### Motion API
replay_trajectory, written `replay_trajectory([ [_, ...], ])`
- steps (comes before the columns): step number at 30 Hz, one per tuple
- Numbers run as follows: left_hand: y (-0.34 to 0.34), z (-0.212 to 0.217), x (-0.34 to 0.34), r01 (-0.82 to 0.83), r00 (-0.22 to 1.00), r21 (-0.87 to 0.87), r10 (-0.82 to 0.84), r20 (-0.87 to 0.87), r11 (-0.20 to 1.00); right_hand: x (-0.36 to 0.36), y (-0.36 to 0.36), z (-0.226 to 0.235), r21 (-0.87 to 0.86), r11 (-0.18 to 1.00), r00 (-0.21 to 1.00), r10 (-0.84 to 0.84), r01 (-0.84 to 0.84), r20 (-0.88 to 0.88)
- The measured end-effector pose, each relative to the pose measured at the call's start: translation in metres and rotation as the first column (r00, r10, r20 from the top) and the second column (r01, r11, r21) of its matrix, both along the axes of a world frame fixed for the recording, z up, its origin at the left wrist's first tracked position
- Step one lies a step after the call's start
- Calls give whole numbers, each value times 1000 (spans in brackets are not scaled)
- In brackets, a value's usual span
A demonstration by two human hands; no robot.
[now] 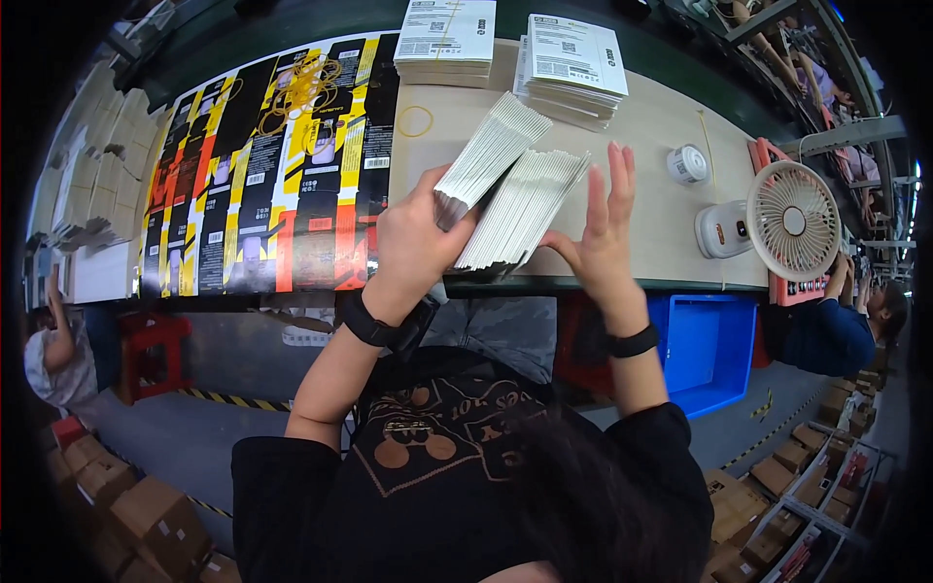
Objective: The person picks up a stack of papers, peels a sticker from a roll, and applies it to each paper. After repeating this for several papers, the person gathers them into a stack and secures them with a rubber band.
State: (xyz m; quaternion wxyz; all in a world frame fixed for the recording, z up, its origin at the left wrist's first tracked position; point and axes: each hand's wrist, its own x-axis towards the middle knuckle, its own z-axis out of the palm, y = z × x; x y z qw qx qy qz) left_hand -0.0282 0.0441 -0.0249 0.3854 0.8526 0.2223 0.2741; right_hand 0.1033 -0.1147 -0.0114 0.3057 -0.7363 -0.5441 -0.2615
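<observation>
My left hand [413, 233] is wrapped round a stack of flat white cartons [530, 199], seen edge-on and tilted above the table. The stack parts into two wads, with the smaller wad [496, 141] on the upper left and a dark gap between them. My right hand [607, 228] is open beside the larger wad, its fingers stretched upward and its thumb near the lower right edge; whether the thumb touches is hard to tell. A loose rubber band [415, 120] lies on the table beyond my left hand.
Two stacks of white cartons [442, 71] [576, 73] stand at the far side. Printed black-and-yellow sheets [316, 209] cover the table's left, with a heap of rubber bands [303, 92] on them. A fan [792, 212] and white tub [688, 164] stand right; a blue crate [705, 355] sits below.
</observation>
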Motion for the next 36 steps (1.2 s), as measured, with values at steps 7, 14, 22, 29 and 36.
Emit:
replay_trajectory([
  [7, 3, -1, 1, 67, 998, 77, -67, -2, 995, 16, 19, 52, -527, 737, 869, 495, -423, -6],
  [14, 20, 3, 3, 173, 985, -8, -173, -1, 985, 17, 29, 53, -574, 637, 808, 584, -515, -77],
  [22, 76, 11, -1, 203, 964, -403, -109, 244, 893, 21, 30, 46, -530, 641, 784, 616, -555, -76],
  [29, 223, 45, -49, -169, 966, -809, -67, -249, 563, 12, 39, 65, -631, 576, 798, 592, -520, -116],
  [36, 277, 33, -68, -115, 720, -124, -3, -694, 986, 17, 62, 71, -569, 573, 778, 592, -591, -212],
])
